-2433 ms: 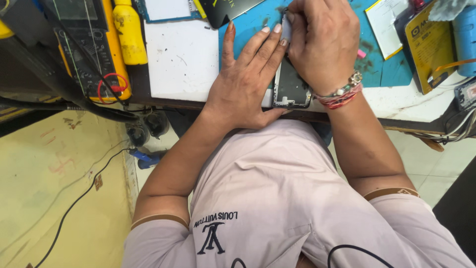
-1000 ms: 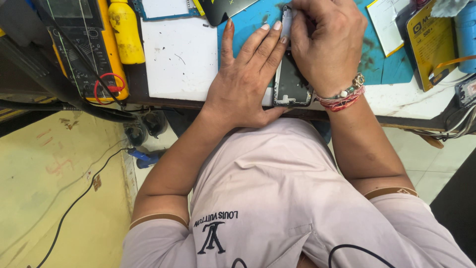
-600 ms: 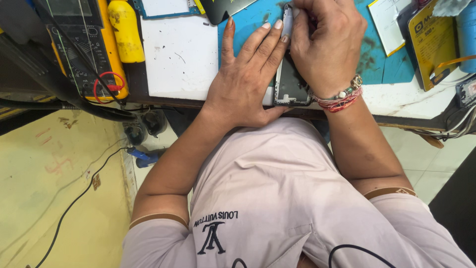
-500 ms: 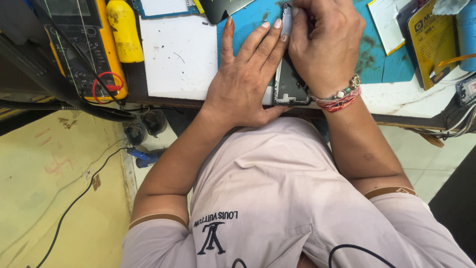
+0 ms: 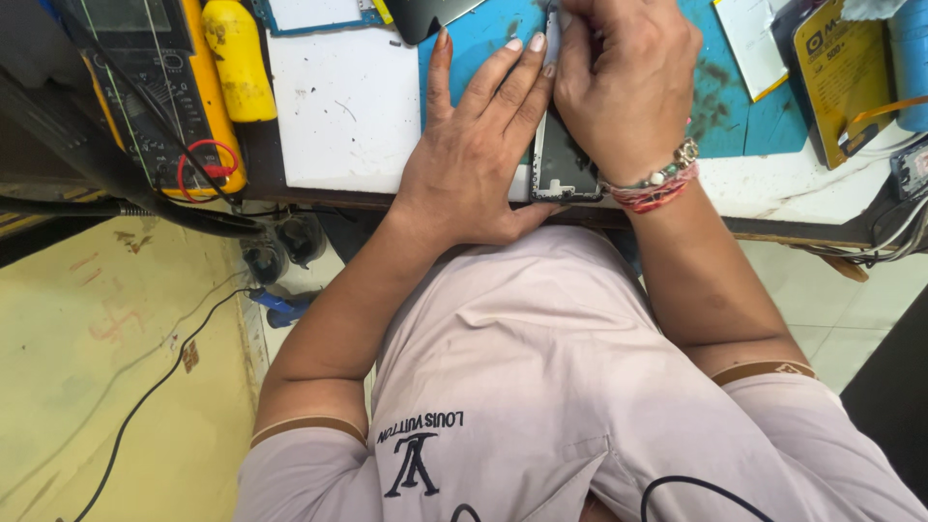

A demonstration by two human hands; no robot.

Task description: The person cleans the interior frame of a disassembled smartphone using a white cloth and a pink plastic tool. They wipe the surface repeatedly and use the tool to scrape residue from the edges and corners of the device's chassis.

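Both of your hands work at one small spot near the front edge of the bench. Your left hand (image 5: 474, 159) lies flat, palm down, fingers spread and straight, pressing on the teal mat (image 5: 744, 106) and along the left side of the phone (image 5: 561, 169); it clasps nothing, it only holds the phone steady. That phone is a slim dark rectangle with a glossy face and a thin pale frame, lying lengthwise between your two hands, its near end at the bench edge and most of its length hidden under your right palm. Your right hand (image 5: 623, 82) is curled over the phone's far end, fingers bunched tight around a thin grey tool (image 5: 551, 24) that shows only as a narrow strip beside your knuckles; what kind of tool it is cannot be told. A beaded bracelet and red threads (image 5: 657, 184) wrap that wrist.

The mat is rubbery and stained with dark smudges. Just left of it lies a flat white board (image 5: 343, 106), matte and lightly scuffed. Further left stands a yellow-cased meter (image 5: 145, 87) with a dark face and a looped red lead, and beside it a smooth yellow plastic bottle (image 5: 237, 58). At the right sit a yellow printed box (image 5: 846, 77) and a blue roll (image 5: 909, 58).
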